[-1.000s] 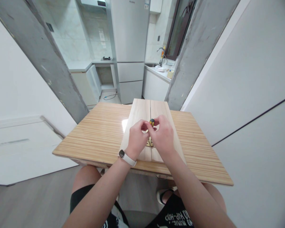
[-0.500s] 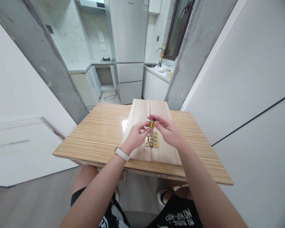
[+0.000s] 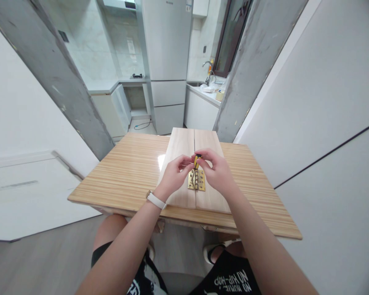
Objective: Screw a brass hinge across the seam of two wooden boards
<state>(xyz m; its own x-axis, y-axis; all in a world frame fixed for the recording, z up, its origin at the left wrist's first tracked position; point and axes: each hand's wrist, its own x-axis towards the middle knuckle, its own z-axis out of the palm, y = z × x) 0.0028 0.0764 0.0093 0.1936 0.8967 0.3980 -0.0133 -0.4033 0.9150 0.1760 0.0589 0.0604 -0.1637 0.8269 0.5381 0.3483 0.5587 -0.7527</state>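
Between the fingers of both hands is a screwdriver [image 3: 197,162] with a short yellow and black handle. Its shaft points down toward a brass hinge [image 3: 200,180], and the tip is too small to make out. My left hand [image 3: 176,173] pinches the handle from the left, a white-strapped watch on its wrist. From the right, my right hand [image 3: 217,170] closes thumb and fingers on the same handle. The hinge lies flat across the seam of two pale wooden boards [image 3: 184,143], its knuckle along the joint. Several screw holes or screw heads dot its leaves.
Under the boards is a striped wooden table [image 3: 126,168]. A fridge [image 3: 169,45] stands beyond it, with a sink counter [image 3: 203,98] to its right and a low cabinet [image 3: 107,110] to its left. White panels flank both sides.
Both hands have shifted slightly around the screwdriver handle, the right fingers curling closer over it. The hinge and boards have stayed in place.
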